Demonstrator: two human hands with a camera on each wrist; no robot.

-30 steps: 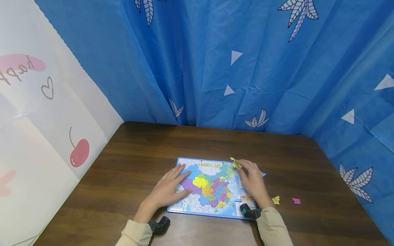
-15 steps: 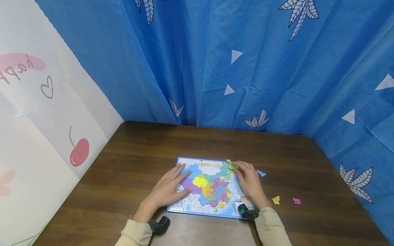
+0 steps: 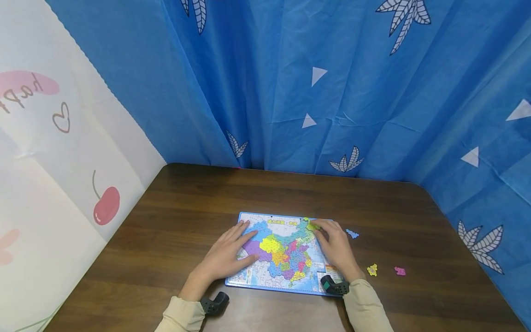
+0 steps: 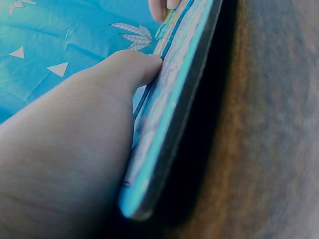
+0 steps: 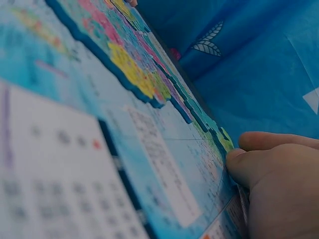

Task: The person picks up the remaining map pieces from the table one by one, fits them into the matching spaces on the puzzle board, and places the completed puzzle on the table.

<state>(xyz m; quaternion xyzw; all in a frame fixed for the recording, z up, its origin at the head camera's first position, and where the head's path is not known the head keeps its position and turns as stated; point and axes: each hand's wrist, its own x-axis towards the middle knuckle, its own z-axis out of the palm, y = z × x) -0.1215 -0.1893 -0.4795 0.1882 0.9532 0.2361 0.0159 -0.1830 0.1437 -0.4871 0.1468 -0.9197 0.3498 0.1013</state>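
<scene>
A map puzzle board [image 3: 265, 281] with a blue rim lies on the table, many coloured pieces set in its middle. My left hand [image 3: 226, 252] rests spread over the board's left side, fingers straight. In the left wrist view its thumb [image 4: 144, 67] lies on the board's surface. At the upper right of the board my right hand [image 3: 337, 244] pinches a yellow-green puzzle piece [image 3: 311, 225] between thumb and fingers. The right wrist view shows this piece [image 5: 225, 139] at the fingertips, close over the map's top right part. The fingers partly cover it.
Right of the board lie a blue puzzle piece [image 3: 352, 234], a yellow piece [image 3: 372, 269] and a pink piece [image 3: 399, 271] on the dark wooden table [image 3: 199, 193]. A blue curtain [image 3: 274, 92] hangs behind the table, and a white printed sheet [image 3: 37, 184] stands at left.
My right hand has moved left with the yellow-green puzzle piece, which has tilted down toward the board. The blue piece at right has come into fuller view. My left hand has stayed put.
</scene>
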